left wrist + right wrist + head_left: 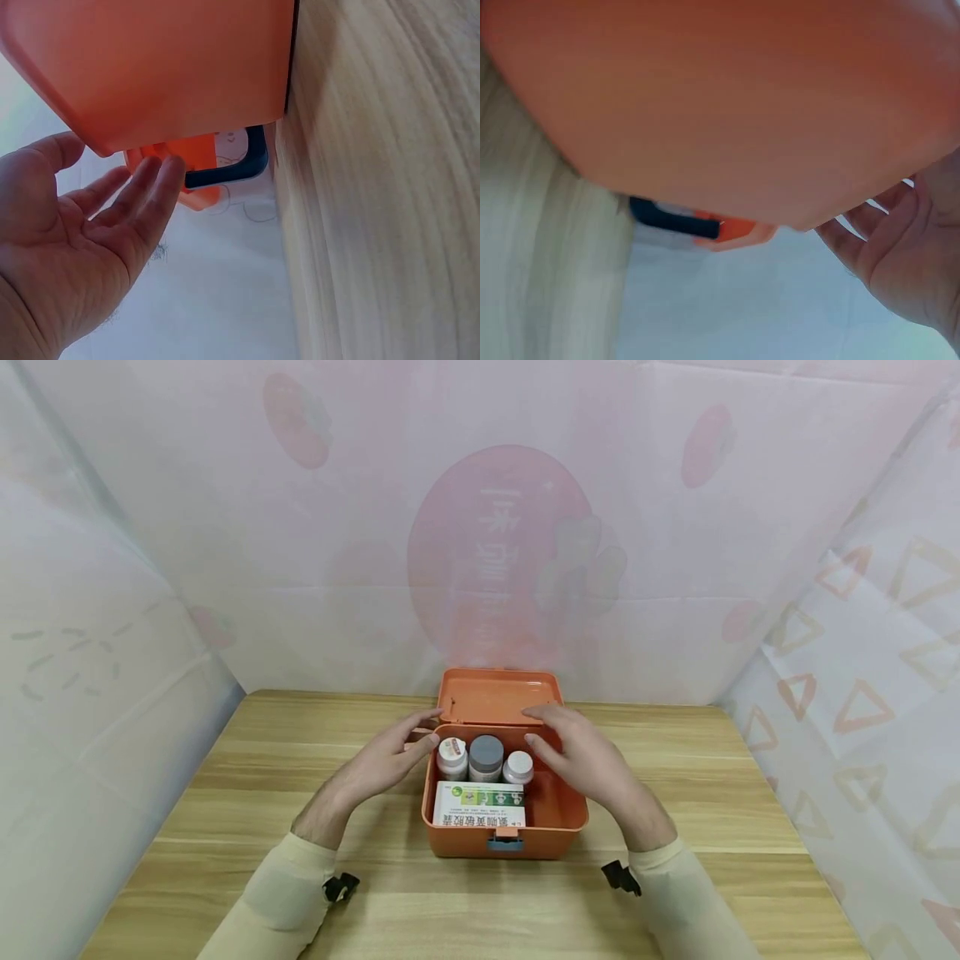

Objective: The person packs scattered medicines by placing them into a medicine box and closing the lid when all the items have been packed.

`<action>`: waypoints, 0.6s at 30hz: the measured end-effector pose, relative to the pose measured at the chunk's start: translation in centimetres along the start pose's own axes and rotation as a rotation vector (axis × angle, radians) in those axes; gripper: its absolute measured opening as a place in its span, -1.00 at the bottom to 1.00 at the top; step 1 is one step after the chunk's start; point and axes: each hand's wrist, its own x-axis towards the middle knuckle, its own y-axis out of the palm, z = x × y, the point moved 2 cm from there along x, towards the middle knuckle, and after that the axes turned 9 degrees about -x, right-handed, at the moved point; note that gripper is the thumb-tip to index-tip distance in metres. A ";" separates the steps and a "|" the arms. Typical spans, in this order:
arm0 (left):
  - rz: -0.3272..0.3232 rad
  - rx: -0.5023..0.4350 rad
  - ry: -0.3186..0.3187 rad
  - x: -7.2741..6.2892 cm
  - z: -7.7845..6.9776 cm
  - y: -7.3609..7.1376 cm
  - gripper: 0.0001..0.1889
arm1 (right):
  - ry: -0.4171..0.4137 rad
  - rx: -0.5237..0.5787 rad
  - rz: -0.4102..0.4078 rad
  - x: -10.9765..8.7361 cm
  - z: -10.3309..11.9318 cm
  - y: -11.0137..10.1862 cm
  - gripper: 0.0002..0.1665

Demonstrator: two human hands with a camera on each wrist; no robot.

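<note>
An orange plastic storage box [555, 806] stands on the table with its lid [501, 695] tipped back. Inside are a white-capped bottle [452, 760], a grey-capped bottle [486, 753], a small white bottle [519, 767] and a white-and-green medicine carton [472, 812]. My left hand [381, 764] is at the box's back left corner, fingers loosely extended towards the lid; the thumb is close to the rim. Over the right side, my right hand [588, 753] has its fingertips by the lid's lower right edge. Whether either hand touches the box is unclear.
A dark handle [256, 157] hangs behind the box, also seen in the right wrist view. The front carries a grey-blue latch [506, 844]. Wood-grain tabletop [300, 860] surrounds the box, and a printed pale curtain [337, 610] rises behind it.
</note>
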 end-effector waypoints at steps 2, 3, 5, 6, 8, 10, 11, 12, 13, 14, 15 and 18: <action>-0.010 0.007 0.000 0.0 0.0 -0.1 -0.38 | 0.035 0.033 -0.017 0.2 -0.7 0.2 -0.44; -0.015 0.011 -0.003 0.1 0.0 -0.1 -0.38 | 0.056 0.050 -0.024 0.3 -1.0 0.3 -0.43; -0.030 0.017 -0.014 0.1 -0.1 -0.2 -0.38 | 0.096 0.073 -0.032 0.4 -1.6 0.4 -0.40; -0.040 0.020 -0.020 0.2 -0.2 -0.2 -0.38 | 0.114 0.082 -0.031 0.4 -1.9 0.5 -0.39; -0.056 0.027 -0.034 0.3 -0.1 -0.3 -0.38 | 0.150 0.097 -0.026 0.6 -2.6 0.8 -0.34; -0.067 0.028 -0.047 0.4 -0.1 -0.3 -0.35 | 0.188 0.116 -0.024 0.6 -3.2 1.0 -0.29; -0.072 0.030 -0.054 0.6 -0.1 -0.4 -0.34 | 0.205 0.130 -0.027 0.6 -3.6 1.1 -0.28; -0.075 0.034 -0.058 0.7 -0.1 -0.4 -0.32 | 0.223 0.147 -0.030 0.7 -3.9 1.2 -0.26; -0.076 0.033 -0.067 0.8 0.0 -0.4 -0.31 | 0.241 0.167 -0.034 0.7 -4.3 1.3 -0.25; -0.077 0.029 -0.077 1.0 0.0 -0.4 -0.29 | 0.259 0.180 -0.037 0.8 -4.6 1.4 -0.24; -0.079 0.025 -0.084 1.1 0.1 -0.4 -0.28 | 0.275 0.196 -0.038 0.8 -4.8 1.5 -0.23; -0.076 0.002 -0.106 1.6 0.4 -0.3 -0.28 | 0.319 0.234 -0.013 0.9 -5.5 1.8 -0.20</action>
